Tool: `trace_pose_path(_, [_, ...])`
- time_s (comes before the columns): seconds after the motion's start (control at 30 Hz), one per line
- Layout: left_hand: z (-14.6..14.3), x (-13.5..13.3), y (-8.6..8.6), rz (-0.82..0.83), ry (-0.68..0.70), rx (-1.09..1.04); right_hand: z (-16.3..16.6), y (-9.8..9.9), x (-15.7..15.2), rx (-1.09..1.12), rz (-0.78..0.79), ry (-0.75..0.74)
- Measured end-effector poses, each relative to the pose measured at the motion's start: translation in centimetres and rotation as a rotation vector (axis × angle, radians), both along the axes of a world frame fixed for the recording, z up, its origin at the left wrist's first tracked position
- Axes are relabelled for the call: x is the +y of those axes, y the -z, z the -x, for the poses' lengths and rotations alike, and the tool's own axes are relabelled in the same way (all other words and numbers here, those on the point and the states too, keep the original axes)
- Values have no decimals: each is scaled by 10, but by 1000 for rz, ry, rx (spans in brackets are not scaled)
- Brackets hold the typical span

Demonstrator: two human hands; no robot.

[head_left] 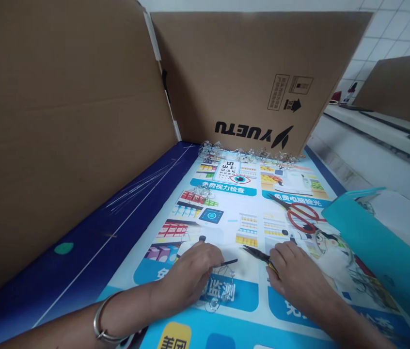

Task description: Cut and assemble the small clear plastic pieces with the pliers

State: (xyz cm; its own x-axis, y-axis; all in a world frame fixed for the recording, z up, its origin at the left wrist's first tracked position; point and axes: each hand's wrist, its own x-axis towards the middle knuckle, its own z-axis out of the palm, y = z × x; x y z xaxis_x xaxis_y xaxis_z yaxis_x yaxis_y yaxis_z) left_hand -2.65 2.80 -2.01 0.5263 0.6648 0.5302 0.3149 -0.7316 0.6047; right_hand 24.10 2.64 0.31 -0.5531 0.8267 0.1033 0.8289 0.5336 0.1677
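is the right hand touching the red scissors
Apart. The head view shows the right hand holding pliers, with bare poster between it and the scissors farther up.

Both forearms come in from the bottom edge and angle toward each other over the surface. The left hand (194,274) lies knuckles up, wrist low, fingers curled and pressed down, the fingertips pinched together on something thin. A metal bangle sits on the left wrist. The right hand (292,276) also lies back up, fingers folded into a closed grip, with the thumb side turned toward the left hand. Its fingertips are hidden, so the grip is probably tight.
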Motion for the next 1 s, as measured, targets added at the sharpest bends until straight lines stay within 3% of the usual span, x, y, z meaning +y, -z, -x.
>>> trace_pose_path(0.27, [-3, -2, -8, -12, -4, 29, 8, 4, -4, 30, -44, 52])
trace_pose_path(0.47, [-4, -3, -5, -24, 19, 25, 12, 8, -6, 138, -21, -48])
trace_pose_path(0.8, [-3, -7, -10, -50, 42, 19, 25, -10, -17, 387, 241, 77])
trace_pose_path(1.0, [-3, -5, -12, -34, 39, 35, 26, -16, -14, 374, 254, -7])
